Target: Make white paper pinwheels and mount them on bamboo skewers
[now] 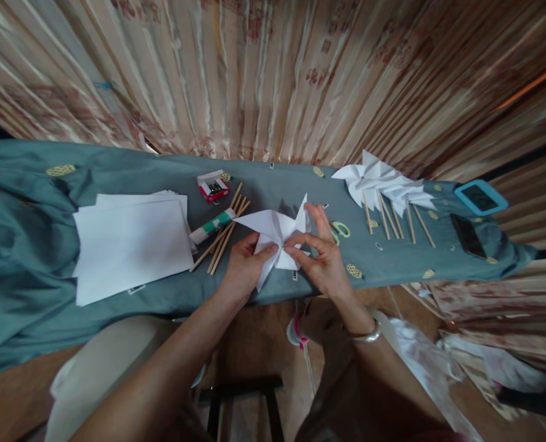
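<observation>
A white paper pinwheel [269, 226] is held up over the front of the cloth-covered table, its points folded in to the centre. My left hand [246, 261] grips its lower left side, thumb lying near the middle. With thumb and forefinger pinched at the centre, my right hand [321, 255] works from the right; its other fingers are bent up behind a raised point. Whatever small thing sits in that pinch is too small to make out. Wooden sticks [218, 245] and a green-and-white glue tube [213, 226] lie just left of the pinwheel.
White paper sheets [132, 248] are stacked at left. A small red box [213, 186] stands open at the back. Green-handled scissors [341, 229] lie beside my right hand. Several finished pinwheels on sticks [383, 184], a blue-framed device [481, 197] and a dark phone [467, 235] are at right.
</observation>
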Motion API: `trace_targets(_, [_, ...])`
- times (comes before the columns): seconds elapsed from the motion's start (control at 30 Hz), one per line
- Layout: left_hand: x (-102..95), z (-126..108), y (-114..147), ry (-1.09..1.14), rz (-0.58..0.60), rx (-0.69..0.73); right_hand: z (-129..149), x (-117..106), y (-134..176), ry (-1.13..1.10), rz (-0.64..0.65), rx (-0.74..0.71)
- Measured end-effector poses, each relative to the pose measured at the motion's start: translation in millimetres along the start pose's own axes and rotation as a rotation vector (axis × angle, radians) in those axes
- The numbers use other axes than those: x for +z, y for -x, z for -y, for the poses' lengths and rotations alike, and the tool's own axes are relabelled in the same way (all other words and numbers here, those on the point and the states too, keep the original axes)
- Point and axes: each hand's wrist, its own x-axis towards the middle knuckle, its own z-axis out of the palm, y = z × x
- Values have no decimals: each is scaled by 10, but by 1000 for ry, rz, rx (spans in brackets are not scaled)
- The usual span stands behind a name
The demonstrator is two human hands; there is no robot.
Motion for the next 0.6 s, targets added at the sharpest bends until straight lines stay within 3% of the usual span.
trace_targets(0.6, [9, 3, 0, -63, -9, 29, -7, 4, -6, -14, 29, 26])
